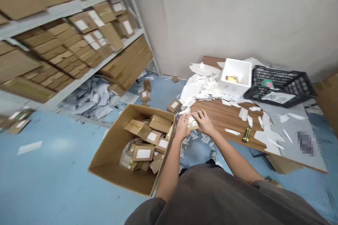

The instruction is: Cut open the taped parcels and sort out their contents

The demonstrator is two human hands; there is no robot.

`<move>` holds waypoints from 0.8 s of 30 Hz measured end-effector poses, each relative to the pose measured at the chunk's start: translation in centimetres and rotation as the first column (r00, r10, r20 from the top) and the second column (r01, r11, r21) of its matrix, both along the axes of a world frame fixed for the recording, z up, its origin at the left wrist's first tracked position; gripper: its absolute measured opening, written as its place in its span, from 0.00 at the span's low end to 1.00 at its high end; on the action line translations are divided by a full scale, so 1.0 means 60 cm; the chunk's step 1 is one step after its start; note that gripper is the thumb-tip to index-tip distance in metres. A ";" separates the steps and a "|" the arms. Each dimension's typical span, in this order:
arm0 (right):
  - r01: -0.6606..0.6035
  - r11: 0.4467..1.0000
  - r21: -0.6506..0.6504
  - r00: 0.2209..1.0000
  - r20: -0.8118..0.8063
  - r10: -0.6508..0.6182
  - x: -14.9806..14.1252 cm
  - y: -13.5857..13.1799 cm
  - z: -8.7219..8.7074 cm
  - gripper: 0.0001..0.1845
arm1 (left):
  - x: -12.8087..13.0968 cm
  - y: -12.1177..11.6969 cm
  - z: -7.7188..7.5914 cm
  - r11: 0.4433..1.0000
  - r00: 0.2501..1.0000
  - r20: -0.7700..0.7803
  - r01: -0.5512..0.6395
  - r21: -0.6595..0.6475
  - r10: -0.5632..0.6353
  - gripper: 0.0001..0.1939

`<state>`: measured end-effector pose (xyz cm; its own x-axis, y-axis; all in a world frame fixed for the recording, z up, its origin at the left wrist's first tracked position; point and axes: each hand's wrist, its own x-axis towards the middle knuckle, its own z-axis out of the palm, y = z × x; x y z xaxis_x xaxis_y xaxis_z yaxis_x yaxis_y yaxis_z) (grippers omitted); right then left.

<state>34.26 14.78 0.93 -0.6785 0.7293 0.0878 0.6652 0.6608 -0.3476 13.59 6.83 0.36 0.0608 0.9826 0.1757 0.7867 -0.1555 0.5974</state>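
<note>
Between my two hands is a small cardboard box [193, 123] with shiny clear tape across its top. My left hand [183, 127] grips its left side and my right hand [205, 123] its right side, fingers closed around the edges. The small box is held above the floor, between a large open carton [105, 151] and the wooden table [219, 116]. Inside the carton lie several small cardboard boxes [144, 153], some with white labels, jumbled together. The underside of the held box is hidden.
On the table are torn white paper scraps [196, 84], a white foam box [235, 77], a black plastic crate [282, 86] and a yellow-black box cutter [246, 134]. Metal shelving [87, 5] stacked with cartons stands at the left. Small boxes [174, 105] lie on the blue floor.
</note>
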 end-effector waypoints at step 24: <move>0.631 0.740 -0.235 0.773 0.098 -0.627 0.367 0.127 -0.126 0.55 | 0.380 0.244 -0.114 0.939 0.997 0.010 -0.068 -0.336 0.076 0.48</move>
<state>56.29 22.42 -6.61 -0.0578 0.9865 -0.1533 0.9045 -0.0133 -0.4263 36.40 21.48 -6.50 -0.0127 0.9864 -0.1638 0.7739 0.1135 0.6231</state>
